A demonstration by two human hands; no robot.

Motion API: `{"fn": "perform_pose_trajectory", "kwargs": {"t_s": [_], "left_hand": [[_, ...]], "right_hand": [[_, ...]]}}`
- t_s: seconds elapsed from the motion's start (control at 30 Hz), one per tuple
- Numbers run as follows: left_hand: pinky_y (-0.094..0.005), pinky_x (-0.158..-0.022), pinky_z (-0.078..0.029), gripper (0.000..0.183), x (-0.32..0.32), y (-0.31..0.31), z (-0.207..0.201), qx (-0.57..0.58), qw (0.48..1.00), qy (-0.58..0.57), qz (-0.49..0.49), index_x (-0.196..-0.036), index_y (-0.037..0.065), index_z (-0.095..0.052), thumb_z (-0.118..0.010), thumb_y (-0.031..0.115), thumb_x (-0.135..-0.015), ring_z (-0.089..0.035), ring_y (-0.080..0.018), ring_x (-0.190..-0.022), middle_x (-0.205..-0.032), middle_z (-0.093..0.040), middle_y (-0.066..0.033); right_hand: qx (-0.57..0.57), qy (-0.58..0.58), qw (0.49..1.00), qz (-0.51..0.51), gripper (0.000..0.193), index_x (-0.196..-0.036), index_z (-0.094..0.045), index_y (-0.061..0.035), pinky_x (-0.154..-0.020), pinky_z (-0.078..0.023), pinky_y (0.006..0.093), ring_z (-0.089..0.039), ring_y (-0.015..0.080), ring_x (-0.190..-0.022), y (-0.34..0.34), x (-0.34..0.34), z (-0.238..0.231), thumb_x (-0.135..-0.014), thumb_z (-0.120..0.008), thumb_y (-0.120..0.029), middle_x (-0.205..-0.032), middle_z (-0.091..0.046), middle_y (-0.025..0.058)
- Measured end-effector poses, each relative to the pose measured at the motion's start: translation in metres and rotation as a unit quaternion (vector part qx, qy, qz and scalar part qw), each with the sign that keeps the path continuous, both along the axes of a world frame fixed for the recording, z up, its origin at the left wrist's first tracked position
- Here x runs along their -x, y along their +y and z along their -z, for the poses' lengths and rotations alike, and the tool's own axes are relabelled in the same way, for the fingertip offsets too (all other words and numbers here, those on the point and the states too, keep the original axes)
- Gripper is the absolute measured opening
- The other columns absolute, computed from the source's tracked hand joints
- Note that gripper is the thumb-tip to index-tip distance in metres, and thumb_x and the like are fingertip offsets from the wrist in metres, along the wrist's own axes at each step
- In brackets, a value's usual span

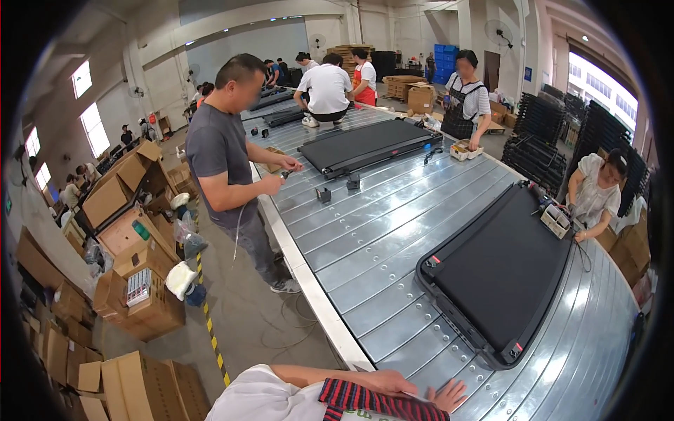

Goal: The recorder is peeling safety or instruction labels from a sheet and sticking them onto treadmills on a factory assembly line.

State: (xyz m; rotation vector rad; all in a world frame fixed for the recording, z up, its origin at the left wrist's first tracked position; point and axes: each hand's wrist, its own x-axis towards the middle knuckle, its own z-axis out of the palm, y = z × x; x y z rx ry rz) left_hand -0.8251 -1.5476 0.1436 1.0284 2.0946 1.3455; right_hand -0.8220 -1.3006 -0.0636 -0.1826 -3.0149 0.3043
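At the lower edge, my left forearm reaches in from the left. My left hand (390,382) is closed at the near end of the ribbed metal tabletop (379,231), next to a red-and-black striped cloth (375,401). A pale edge shows below its fingers, but I cannot make out what it belongs to. My right hand (448,396) lies flat on the metal with fingers spread and nothing in it. Beyond it, a large black panel in a rounded black frame (502,270) lies on the tabletop, red tags at its near corners. My hands are apart from this panel.
Left of the table, a person in grey (221,151) holds a cable. On the right, a person in white (597,186) handles a small box (556,221) at the panel's far end. Another black panel (372,145) lies farther off. Cardboard boxes (144,309) stand on the left floor.
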Motion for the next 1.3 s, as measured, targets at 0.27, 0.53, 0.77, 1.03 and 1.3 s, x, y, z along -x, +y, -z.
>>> {"fn": "perform_pose_trajectory", "kwargs": {"t_s": [0.27, 0.53, 0.77, 1.03, 1.3], "left_hand": [[-0.0382, -0.056, -0.039, 0.019, 0.001, -0.007, -0.001, 0.009, 1.000, -0.015, -0.010, -0.089, 0.012, -0.051, -0.047, 0.030, -0.084, -0.049, -0.0380, -0.066, -0.070, -0.052, -0.0179], [-0.0373, -0.059, -0.040, 0.020, 0.003, -0.013, 0.000, 0.007, 0.999, -0.047, -0.013, -0.089, 0.011, -0.051, -0.047, 0.030, -0.085, -0.050, -0.0368, -0.068, -0.074, -0.053, -0.0182], [-0.0372, -0.060, -0.040, 0.021, 0.009, -0.017, -0.004, 0.019, 0.999, -0.049, -0.006, -0.091, 0.010, -0.051, -0.047, 0.029, -0.085, -0.051, -0.0357, -0.069, -0.076, -0.054, -0.0177], [-0.0359, -0.061, -0.041, 0.019, 0.011, -0.018, 0.007, -0.004, 0.999, -0.045, -0.010, -0.092, 0.010, -0.052, -0.047, 0.027, -0.086, -0.052, -0.0338, -0.069, -0.077, -0.054, -0.0173], [-0.0369, -0.058, -0.040, 0.016, 0.012, -0.023, 0.007, 0.000, 0.999, -0.042, -0.001, -0.090, 0.009, -0.051, -0.047, 0.024, -0.086, -0.049, -0.0351, -0.066, -0.074, -0.053, -0.0172]], "right_hand": [[0.033, -0.104, 0.994, -0.014, 0.079, -0.130, -0.022, 0.0005, -0.100, -0.003, 0.0559, -0.006, 0.0397, -0.129, -0.012, 0.000, -0.045, -0.072, -0.055, -0.041, -0.136, -0.015, 0.0261], [-0.004, 0.002, 1.000, -0.002, 0.089, -0.129, -0.029, -0.0033, -0.103, -0.003, 0.0520, -0.012, 0.0358, -0.129, 0.000, 0.002, 0.005, -0.057, -0.064, -0.041, -0.137, -0.019, 0.0221], [-0.205, -0.020, 0.979, -0.013, 0.072, -0.130, -0.034, -0.0107, -0.099, -0.018, 0.0528, -0.024, 0.0337, -0.125, -0.008, -0.006, -0.015, -0.076, -0.044, -0.058, -0.134, -0.030, 0.0154], [0.002, -0.014, 0.999, -0.035, 0.080, -0.130, -0.024, 0.0014, -0.100, -0.004, 0.0549, -0.009, 0.0396, -0.128, -0.006, -0.005, -0.027, -0.069, -0.057, -0.039, -0.136, -0.016, 0.0253], [-0.078, -0.023, 0.996, -0.027, 0.073, -0.130, -0.030, -0.0043, -0.101, -0.010, 0.0529, -0.016, 0.0370, -0.127, 0.000, -0.010, -0.028, -0.074, -0.049, -0.047, -0.136, -0.023, 0.0209]]}}
